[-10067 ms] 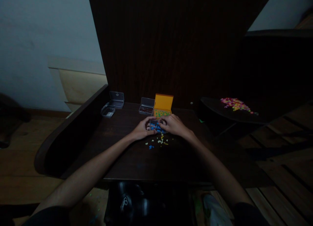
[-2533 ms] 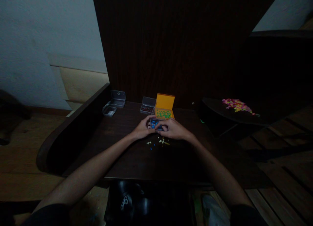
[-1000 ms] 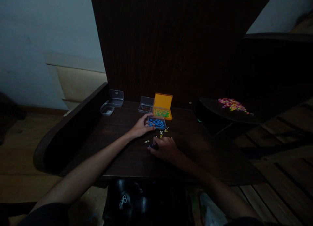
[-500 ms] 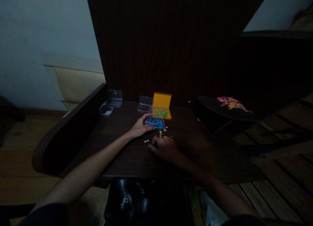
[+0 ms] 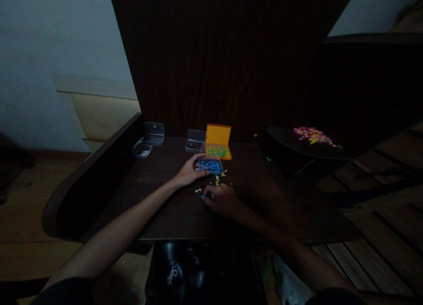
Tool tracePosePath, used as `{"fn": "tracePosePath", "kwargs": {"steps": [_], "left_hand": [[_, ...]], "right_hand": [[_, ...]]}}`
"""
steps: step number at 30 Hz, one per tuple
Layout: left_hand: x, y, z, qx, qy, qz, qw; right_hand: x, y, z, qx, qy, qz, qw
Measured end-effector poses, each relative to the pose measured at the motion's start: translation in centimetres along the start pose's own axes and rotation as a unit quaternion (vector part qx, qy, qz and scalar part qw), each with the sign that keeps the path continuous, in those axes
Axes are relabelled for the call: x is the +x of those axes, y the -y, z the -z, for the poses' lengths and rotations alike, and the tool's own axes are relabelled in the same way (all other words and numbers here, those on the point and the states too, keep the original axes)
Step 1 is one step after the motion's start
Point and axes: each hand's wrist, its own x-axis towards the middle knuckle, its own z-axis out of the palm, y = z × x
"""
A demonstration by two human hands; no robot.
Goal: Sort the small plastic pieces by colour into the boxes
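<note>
My left hand [image 5: 192, 170] is closed on the left side of a clear plastic box [image 5: 222, 170], thumb in front and fingers behind. Several small blue pieces [image 5: 213, 165] lie inside it. Nearer to me, my right hand [image 5: 222, 199] is closed in a pinch over the dark table, with a small blue piece [image 5: 202, 196] at its fingertips. Loose yellow pieces [image 5: 217, 181] and whitish pieces [image 5: 198, 190] are scattered between the box and my right hand. Their exact kind is too small to tell.
Behind the clear box stands an open orange box [image 5: 218, 133] with green pieces. Beside it is a lidded clear box [image 5: 197, 134] with dark reddish pieces. More clear boxes [image 5: 154, 129] sit at the back left. A pink and yellow pile [image 5: 312, 135] lies on a ledge at right.
My right thumb and fingertips have closed together around the blue piece, which now shows at their tips. My left hand and the clear box stay in place.
</note>
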Motion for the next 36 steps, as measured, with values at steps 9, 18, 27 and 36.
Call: {"fn": "tracePosePath", "kwargs": {"steps": [9, 18, 27, 36], "left_hand": [[-0.06, -0.38, 0.00, -0.003, -0.007, -0.009, 1.000], [0.19, 0.00, 0.23, -0.013, 0.003, -0.004, 1.000], [-0.35, -0.32, 0.22, -0.030, 0.045, -0.008, 0.999], [-0.34, -0.16, 0.24, -0.024, 0.062, -0.029, 0.997]], "right_hand": [[0.67, -0.28, 0.12, 0.068, 0.013, -0.001, 0.998], [0.18, 0.18, 0.06, 0.018, 0.035, 0.035, 0.999], [0.46, -0.75, 0.21, 0.019, 0.039, 0.086, 0.995], [-0.05, -0.53, 0.11, -0.046, 0.050, 0.108, 0.992]]}}
